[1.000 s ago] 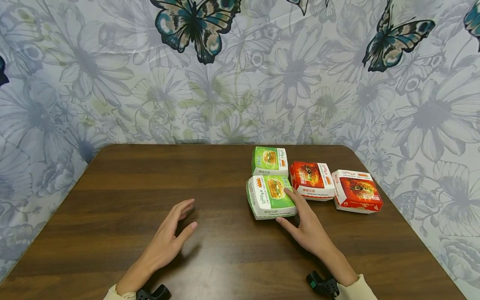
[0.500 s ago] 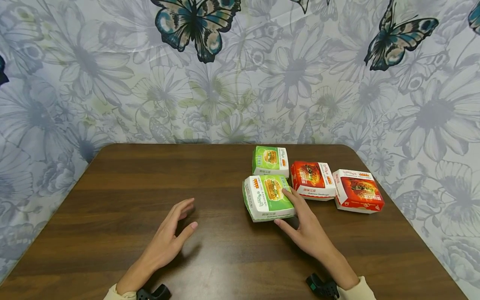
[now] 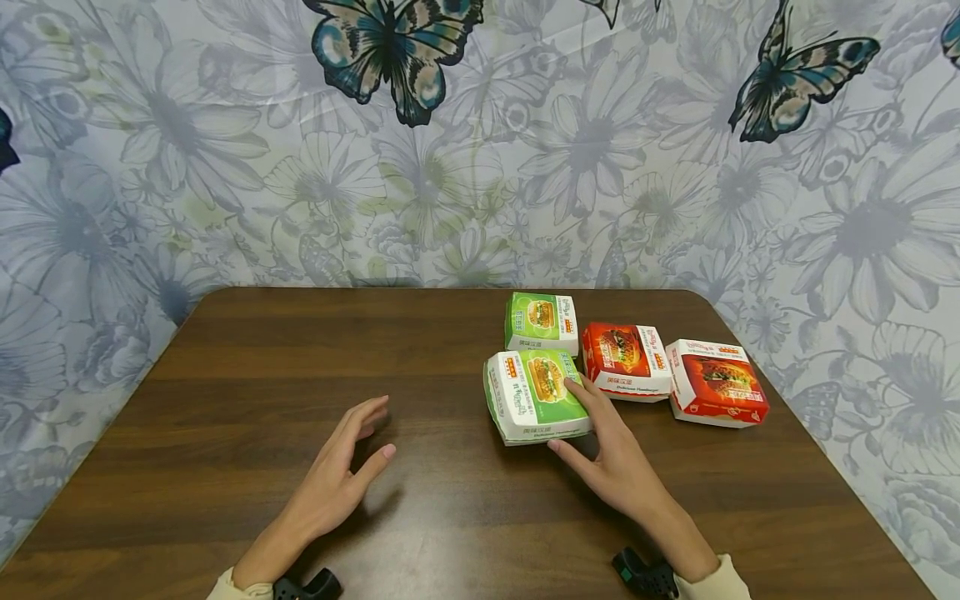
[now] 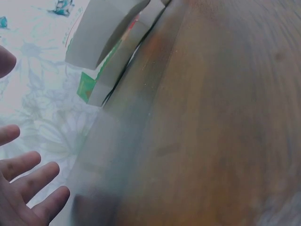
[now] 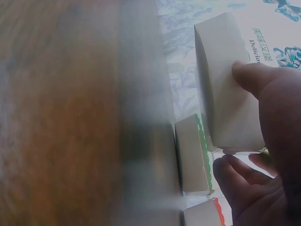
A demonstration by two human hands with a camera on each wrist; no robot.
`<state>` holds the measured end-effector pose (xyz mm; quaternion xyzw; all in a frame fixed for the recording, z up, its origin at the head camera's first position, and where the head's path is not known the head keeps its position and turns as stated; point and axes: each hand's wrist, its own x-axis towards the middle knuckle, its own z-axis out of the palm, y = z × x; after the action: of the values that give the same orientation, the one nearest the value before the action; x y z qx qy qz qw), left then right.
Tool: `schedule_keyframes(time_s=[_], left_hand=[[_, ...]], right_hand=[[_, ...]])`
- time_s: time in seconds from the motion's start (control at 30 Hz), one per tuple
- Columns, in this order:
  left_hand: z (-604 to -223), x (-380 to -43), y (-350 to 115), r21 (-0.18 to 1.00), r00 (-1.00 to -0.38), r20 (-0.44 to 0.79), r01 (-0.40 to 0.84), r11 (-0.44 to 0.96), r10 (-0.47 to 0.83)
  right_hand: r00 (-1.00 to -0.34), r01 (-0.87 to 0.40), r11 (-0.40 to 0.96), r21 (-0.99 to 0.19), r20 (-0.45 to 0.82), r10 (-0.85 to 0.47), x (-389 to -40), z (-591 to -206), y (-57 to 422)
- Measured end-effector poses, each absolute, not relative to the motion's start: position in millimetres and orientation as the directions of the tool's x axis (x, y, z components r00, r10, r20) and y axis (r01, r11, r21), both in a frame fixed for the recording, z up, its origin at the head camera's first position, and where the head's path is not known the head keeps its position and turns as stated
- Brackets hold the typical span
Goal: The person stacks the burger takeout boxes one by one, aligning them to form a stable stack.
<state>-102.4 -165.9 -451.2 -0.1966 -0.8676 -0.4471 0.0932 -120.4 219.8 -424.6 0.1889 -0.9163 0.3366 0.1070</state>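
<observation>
Toward the right half of the worktop (image 3: 300,358), I saw that the front green box (image 3: 534,398) had shifted slightly leftward and nearer to the person over the last second, leaving a touch more room beside the inner red box (image 3: 617,354). During the latter half of that second it barely moved. My right-wrist feed showed wallpaper between its lower edge and the worktop, so I judged that it was held a little off the surface, and that the right hand (image 3: 618,458) was carrying it rather than merely touching it.

From my head view, the box lay just ahead and to the left of that hand, caught at its right end: the thumb (image 5: 254,77) sat along the near side, the fingers bent over toward the top and right side. I read that as a one-handed pinch. Behind it stood the back green box (image 3: 540,321); I could not tell whether the two touched. The outer red box (image 3: 717,383) sat farther right, well apart from the grip.

The left hand (image 3: 333,483) held nothing, thumb and fingers apart, well to the left of the box.
</observation>
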Motion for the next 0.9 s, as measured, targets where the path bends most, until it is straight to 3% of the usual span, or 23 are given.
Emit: schedule_keyframes(time_s=[0.9], left_hand=[[-450.1,-102.0,-164.9,0.747,-0.905,0.336,0.424,0.511,0.261]], right_hand=[[-0.902,-0.43,0.689,-0.584,0.307,-0.302,-114.4,-420.5,214.3]])
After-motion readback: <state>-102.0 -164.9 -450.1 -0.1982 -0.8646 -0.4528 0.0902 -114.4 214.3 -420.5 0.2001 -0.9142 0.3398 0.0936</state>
